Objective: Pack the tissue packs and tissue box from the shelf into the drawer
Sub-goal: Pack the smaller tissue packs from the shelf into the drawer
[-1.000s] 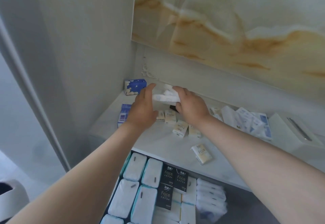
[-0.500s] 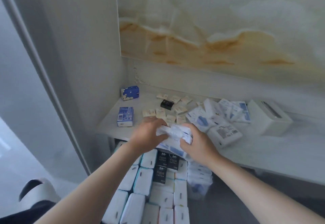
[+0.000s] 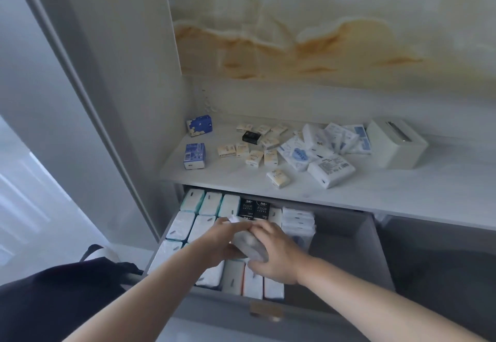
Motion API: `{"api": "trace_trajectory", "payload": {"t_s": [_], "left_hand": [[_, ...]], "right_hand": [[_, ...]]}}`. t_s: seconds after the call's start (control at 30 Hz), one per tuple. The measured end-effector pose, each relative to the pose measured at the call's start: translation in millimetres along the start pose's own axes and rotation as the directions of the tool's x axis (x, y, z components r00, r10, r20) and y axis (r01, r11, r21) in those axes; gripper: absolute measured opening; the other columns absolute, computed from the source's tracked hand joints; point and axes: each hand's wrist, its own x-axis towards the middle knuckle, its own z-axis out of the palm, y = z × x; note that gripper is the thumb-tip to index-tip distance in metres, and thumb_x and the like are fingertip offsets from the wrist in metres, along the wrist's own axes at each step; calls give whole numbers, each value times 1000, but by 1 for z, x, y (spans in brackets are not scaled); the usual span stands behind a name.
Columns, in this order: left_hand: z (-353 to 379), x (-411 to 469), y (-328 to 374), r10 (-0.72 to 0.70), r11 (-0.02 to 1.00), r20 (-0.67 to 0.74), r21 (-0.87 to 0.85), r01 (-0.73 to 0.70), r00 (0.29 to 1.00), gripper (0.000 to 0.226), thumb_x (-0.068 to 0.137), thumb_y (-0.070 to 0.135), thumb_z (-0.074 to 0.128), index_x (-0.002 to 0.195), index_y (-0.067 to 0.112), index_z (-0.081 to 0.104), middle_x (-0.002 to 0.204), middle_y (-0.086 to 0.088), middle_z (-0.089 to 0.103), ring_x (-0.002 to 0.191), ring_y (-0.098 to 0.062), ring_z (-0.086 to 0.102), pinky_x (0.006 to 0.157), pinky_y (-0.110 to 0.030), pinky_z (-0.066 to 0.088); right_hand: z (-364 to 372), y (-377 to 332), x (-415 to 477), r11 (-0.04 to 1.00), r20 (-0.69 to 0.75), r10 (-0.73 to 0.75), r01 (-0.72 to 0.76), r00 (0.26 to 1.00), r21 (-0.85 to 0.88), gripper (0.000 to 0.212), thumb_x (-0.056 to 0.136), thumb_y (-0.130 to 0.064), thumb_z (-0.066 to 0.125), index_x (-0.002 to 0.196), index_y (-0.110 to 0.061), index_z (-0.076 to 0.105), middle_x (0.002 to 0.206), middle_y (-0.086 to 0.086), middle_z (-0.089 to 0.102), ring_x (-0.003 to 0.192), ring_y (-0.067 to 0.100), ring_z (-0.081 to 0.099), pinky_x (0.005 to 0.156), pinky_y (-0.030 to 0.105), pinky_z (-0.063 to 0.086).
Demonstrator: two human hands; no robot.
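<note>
Both grips curled tight: left hand [image 3: 221, 239] and right hand [image 3: 277, 257] clasp tissue pack [image 3: 249, 243] above drawer [image 3: 349, 250].

Single view, head-worn, wide-angle. It looked forward and steeply down, facing a wall niche. The open drawer [image 3: 346, 245] filled the lower centre of the frame, close under the lens, its front near the bottom edge. The shelf [image 3: 402, 194] crossed the middle and right, a bit farther off. A marbled wall panel [image 3: 308, 32] took the upper right, a grey cabinet side [image 3: 107, 73] the upper left. Both forearms crossed the bottom edge; the left hand [image 3: 217, 239] and right hand [image 3: 279, 255] met on a tissue pack [image 3: 249, 245] at lower centre, nearest the camera. Dark clothing [image 3: 53, 301] sat at lower left. Straight edges bowed toward the frame borders.
</note>
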Motion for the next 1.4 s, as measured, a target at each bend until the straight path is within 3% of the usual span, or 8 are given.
{"api": "trace_trajectory", "payload": {"t_s": [0.2, 0.37, 0.53, 0.6, 0.83, 1.03, 1.23, 1.4], "left_hand": [[-9, -2, -28, -71, 990, 3, 119, 70, 997, 48, 84, 7, 70, 125, 11, 46, 115, -27, 64, 88, -39, 70, 76, -57, 58], [-1, -2, -34, -29, 945, -8, 324, 30, 1000, 44, 83, 17, 75, 120, 18, 51, 105, -19, 67, 81, -31, 71, 70, -46, 61], [-1, 10, -32, 381, -215, 191, 970, -114, 904, 40, 86, 57, 61, 118, 34, 59, 122, 9, 59, 104, -13, 57, 86, -29, 50], [2, 14, -30, 398, -355, 294, 923, -150, 869, 39, 88, 56, 58, 119, 32, 62, 128, 8, 56, 116, -15, 50, 101, -34, 42], [11, 24, -37, 159, -319, 182, 940, -124, 970, 59, 92, 55, 52, 138, 19, 44, 129, -5, 60, 119, -26, 54, 101, -38, 39], [28, 27, -40, 62, 126, 113, 985, -120, 992, 76, 90, 23, 65, 151, 12, 21, 134, -12, 54, 109, -24, 57, 89, -32, 50], [33, 38, -31, 161, 549, 164, 804, -226, 973, 27, 83, 12, 69, 111, 13, 65, 102, -6, 70, 90, -26, 69, 80, -45, 59], [61, 33, -13, 272, 496, 294, 774, -395, 916, 16, 87, 26, 70, 103, 26, 69, 93, 3, 70, 76, -20, 66, 72, -43, 56]], "right_hand": [[0, 14, -4, 956, 35, 174, -177, 984, 236, 33, 87, -20, 66, 115, -38, 62, 125, -11, 47, 122, 10, 46, 111, 36, 36], [-1, 32, -7, 906, 190, 336, -371, 923, 202, 90, 77, -41, 82, 150, -34, 30, 139, -6, 48, 124, 14, 49, 101, 27, 42], [23, 38, -5, 907, 248, 405, -420, 880, 11, 74, 82, -54, 72, 144, -26, 46, 138, -2, 51, 114, 16, 55, 86, 24, 42], [27, 37, -1, 900, 245, 426, -436, 871, -16, 65, 83, -55, 71, 137, -25, 51, 140, 1, 44, 117, 19, 51, 91, 29, 42], [33, 48, 8, 819, 264, 553, -574, 791, 5, 104, 63, -71, 73, 144, -19, 35, 143, 4, 44, 120, 26, 52, 97, 39, 48], [29, 56, 7, 804, 296, 552, -592, 780, 60, 81, 63, -60, 70, 136, -30, 53, 136, -1, 55, 122, 24, 53, 100, 35, 47], [4, 61, 4, 721, 278, 505, -577, 817, 385, 68, 78, -29, 71, 138, -21, 41, 129, 4, 49, 116, 22, 50, 90, 33, 43], [-26, 72, -4, 705, 177, 458, -477, 871, 525, 47, 76, -26, 70, 122, -30, 58, 117, 8, 61, 108, 15, 55, 86, 29, 44]]}}
